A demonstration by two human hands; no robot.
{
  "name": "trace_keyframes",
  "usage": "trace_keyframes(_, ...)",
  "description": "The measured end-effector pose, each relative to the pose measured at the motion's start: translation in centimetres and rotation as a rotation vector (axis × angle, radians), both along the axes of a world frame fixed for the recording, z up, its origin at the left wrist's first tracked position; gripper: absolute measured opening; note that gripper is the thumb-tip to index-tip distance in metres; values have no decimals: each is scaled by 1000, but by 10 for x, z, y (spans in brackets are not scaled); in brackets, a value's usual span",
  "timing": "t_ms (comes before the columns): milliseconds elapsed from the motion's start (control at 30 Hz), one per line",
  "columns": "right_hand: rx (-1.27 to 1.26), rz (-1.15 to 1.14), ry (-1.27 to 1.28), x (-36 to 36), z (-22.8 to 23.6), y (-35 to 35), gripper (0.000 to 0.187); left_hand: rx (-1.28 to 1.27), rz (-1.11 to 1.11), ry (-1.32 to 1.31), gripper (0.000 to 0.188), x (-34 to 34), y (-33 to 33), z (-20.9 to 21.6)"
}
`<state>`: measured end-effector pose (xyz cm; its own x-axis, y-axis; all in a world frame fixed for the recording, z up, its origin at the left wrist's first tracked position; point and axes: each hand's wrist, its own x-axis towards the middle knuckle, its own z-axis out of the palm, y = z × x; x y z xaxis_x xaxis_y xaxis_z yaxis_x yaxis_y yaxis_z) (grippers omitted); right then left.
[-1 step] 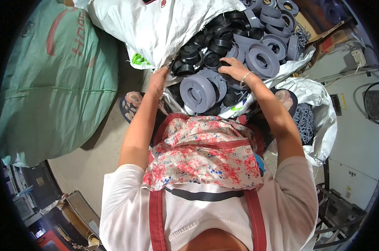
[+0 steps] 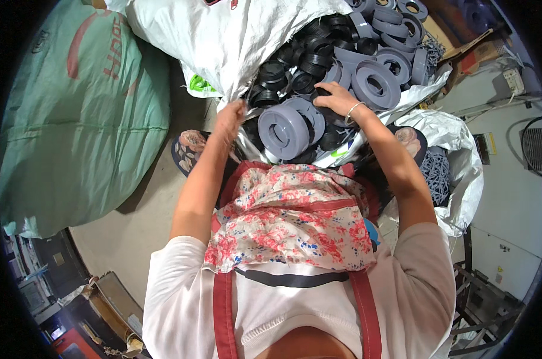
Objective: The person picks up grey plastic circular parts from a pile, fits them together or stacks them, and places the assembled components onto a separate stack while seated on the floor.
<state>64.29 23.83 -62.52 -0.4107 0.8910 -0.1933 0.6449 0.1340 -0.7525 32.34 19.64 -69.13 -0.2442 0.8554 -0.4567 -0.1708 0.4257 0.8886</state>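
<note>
My left hand (image 2: 230, 118) is closed beside the lower edge of a white woven sack (image 2: 205, 48). Its fingers are curled and slightly blurred, so what they hold, if anything, is hidden. My right hand (image 2: 338, 102) has its fingers and thumb closed round a black plastic ring (image 2: 322, 92), partly covered by the fingers. Between the hands lie a large grey plastic ring (image 2: 276, 133) and a second grey ring tilted behind it. Black round caps (image 2: 272, 73) are heaped just beyond my left hand, several stacked together.
More grey rings (image 2: 375, 85) pile up at the far right. A big green sack (image 2: 85, 131) stands at the left. On the right, a white bag (image 2: 465, 161) holds thin grey plastic parts (image 2: 434, 176). A floral apron (image 2: 289, 221) covers my lap.
My left hand has drawn back slightly toward me from the sack's edge, its fingers more curled. The right hand stays in nearly the same place.
</note>
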Motion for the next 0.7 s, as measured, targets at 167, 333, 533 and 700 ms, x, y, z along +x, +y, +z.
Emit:
trace_keyframes(167,-212,-199,273,0,-1,-31,67,635,-278,1054,48,84,-97,60)
trace_keyframes(333,-394,-360,522,-18,8,-52,66,516,-520,1013,87,122,-102,22)
trace_keyframes(533,-306,-426,613,-3,28,-70,57,211,-299,322,66,91,-87,50)
trace_keyframes(700,-8,-226,477,-22,10,-84,71,169,-225,-38,43,69,-95,97)
